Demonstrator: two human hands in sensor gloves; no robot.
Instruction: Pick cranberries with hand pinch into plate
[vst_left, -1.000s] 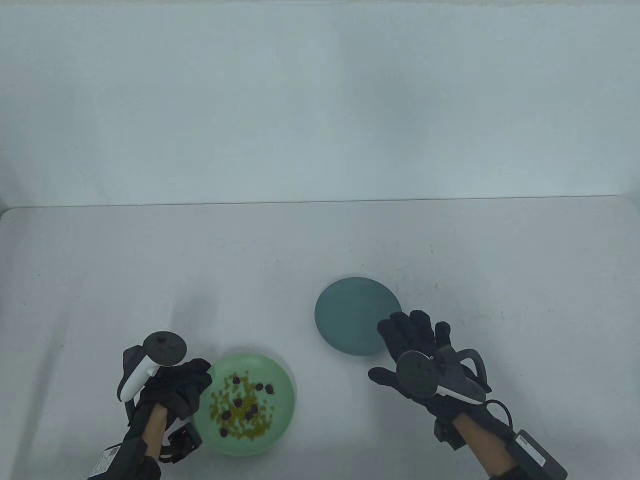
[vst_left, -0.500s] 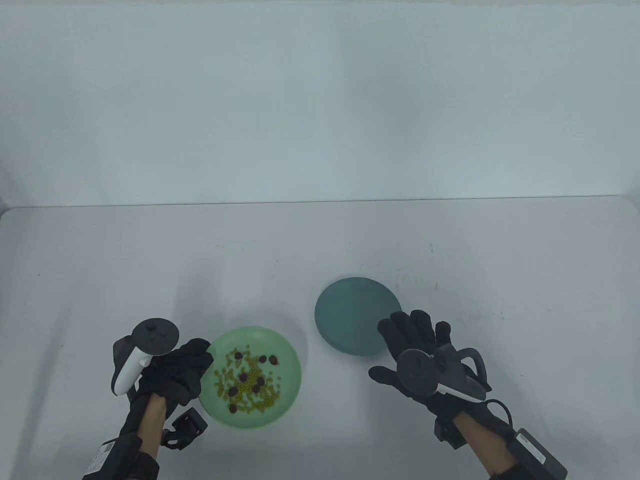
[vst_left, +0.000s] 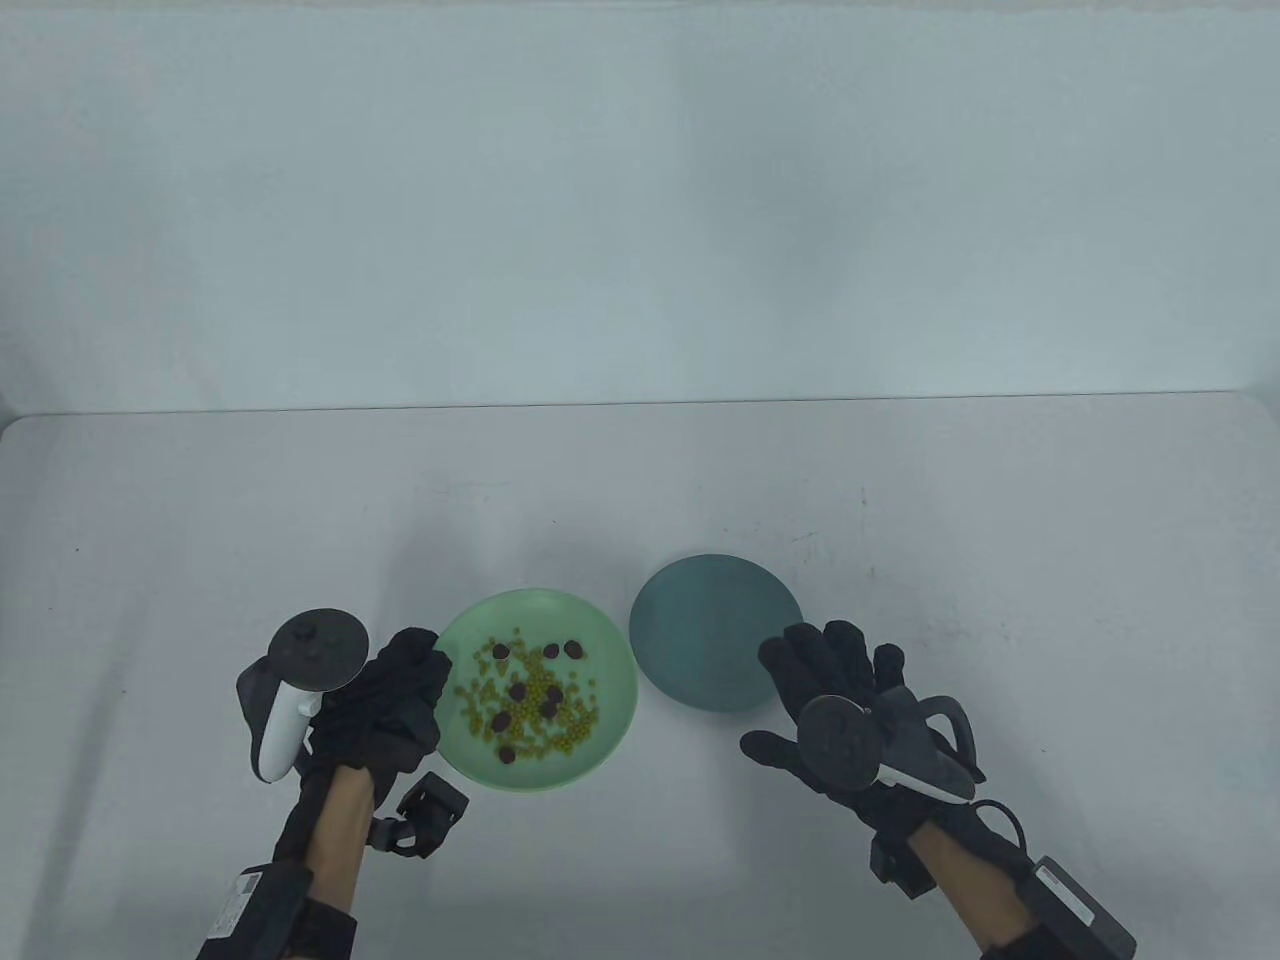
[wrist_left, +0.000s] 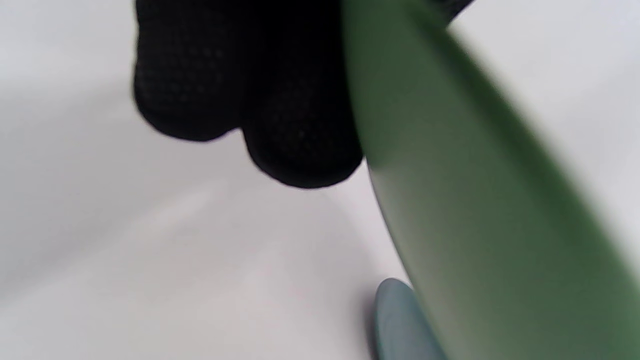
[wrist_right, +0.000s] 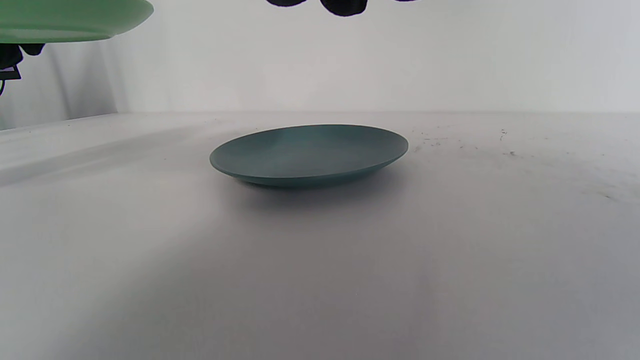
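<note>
The left hand has its grip curled closed, while the right hand hovers with fingers spread.

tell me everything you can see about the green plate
The green plate is round, shallow, pale mint green, and looks like smooth matte plastic. It holds a loose heap of small yellow-green beans with a few dark cranberries mixed in. The left hand grips its left rim. The right wrist view shows it held level above the table, clear of the surface. From above it sits just left of the teal plate, rims close but apart.
</note>
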